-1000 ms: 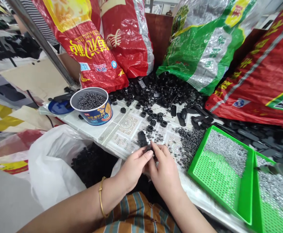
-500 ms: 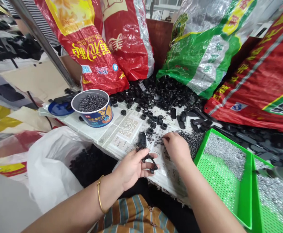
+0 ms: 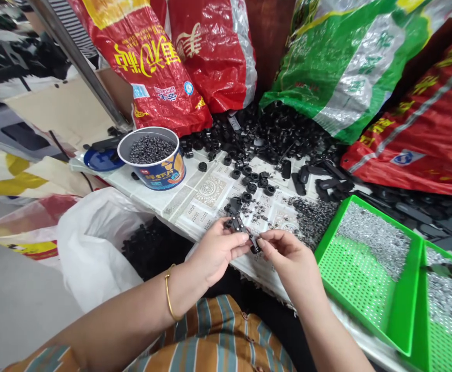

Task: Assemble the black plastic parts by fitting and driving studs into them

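Note:
My left hand (image 3: 218, 250), with a gold bangle on its wrist, pinches a small black plastic part (image 3: 241, 230) just above the near edge of the table (image 3: 159, 204). My right hand (image 3: 287, 256) meets it from the right, its fingertips pinched at the part's right end on something tiny that I cannot make out. Loose black rings (image 3: 253, 185) and a scatter of small dark pellets (image 3: 314, 218) lie on the patterned tabletop just beyond both hands.
A tin (image 3: 153, 158) full of dark pellets stands at the left, a blue lid (image 3: 102, 160) beside it. Green perforated trays (image 3: 359, 274) with silvery bits sit at the right. Red and green sacks (image 3: 195, 57) spill black parts (image 3: 283, 134) behind. A white bag (image 3: 97, 243) of black pieces hangs below the table.
My right hand reached out to the pellets on the table, then came back to the part in my left hand. The view shifted down and left a little.

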`<action>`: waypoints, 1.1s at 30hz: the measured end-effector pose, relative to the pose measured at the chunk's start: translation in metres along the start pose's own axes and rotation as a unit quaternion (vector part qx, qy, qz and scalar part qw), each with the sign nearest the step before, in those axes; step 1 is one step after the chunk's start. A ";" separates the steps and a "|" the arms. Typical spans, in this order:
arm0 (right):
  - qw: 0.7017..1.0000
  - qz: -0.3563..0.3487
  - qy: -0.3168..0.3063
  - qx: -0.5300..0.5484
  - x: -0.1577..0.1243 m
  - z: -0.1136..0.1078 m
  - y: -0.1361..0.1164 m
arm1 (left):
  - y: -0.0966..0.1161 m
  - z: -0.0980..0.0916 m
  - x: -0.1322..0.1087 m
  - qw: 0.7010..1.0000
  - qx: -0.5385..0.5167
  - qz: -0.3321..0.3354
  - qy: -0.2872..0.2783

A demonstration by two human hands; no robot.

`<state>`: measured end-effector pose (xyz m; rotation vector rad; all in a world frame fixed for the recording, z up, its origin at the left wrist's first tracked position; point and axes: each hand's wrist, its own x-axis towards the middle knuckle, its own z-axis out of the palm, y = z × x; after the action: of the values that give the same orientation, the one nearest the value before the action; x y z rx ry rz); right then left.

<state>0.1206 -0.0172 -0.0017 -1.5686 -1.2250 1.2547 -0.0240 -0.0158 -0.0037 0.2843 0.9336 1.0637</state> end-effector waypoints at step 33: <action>0.997 -0.020 -0.018 -0.075 0.005 0.002 0.002 | -0.007 0.004 0.002 0.997 0.052 0.057 0.012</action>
<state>0.1189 -0.0123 -0.0051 -1.6264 -1.3952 1.1935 -0.0163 -0.0168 -0.0059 0.4157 1.0048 1.1263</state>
